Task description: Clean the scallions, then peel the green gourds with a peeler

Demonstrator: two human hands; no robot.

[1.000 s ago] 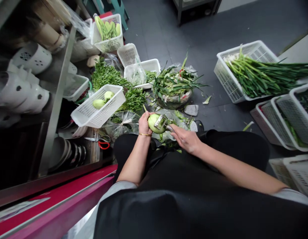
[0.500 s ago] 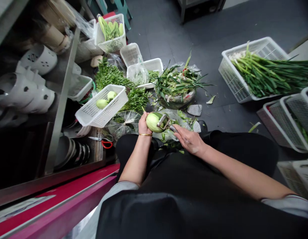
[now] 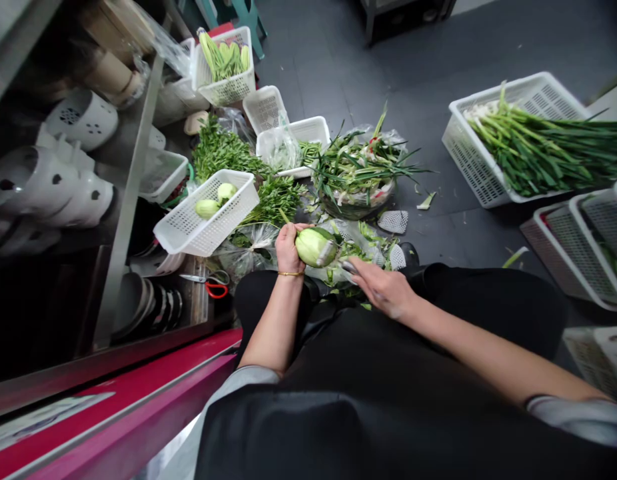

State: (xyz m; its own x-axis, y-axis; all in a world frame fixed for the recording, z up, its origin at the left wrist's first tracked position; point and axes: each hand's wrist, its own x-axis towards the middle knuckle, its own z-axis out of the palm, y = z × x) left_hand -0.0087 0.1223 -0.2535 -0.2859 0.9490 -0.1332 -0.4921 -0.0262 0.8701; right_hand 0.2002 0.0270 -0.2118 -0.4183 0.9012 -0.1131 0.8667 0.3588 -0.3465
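White plastic forms a perforated basket. Right of it, the right hand has its fingers closed on a slim tool; nearer the basket, the left hand curls round the stem end of the pale green vegetable, likely firm, moderately heavy, slippery where peeled, best held there. Farther from the basket sits the tool, a metal peeler, partly blurred.

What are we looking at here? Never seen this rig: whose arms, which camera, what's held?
There's no robot: these are a person's bare hands. Every picture comes from one camera worn on the head, looking forward and down. The left hand holds a green vegetable; the right hand grips a peeler, blurred at its head. Ahead are leafy greens, a bowl heaped with scraps, and a white basket holding two more vegetables. Dark floor shows beyond.
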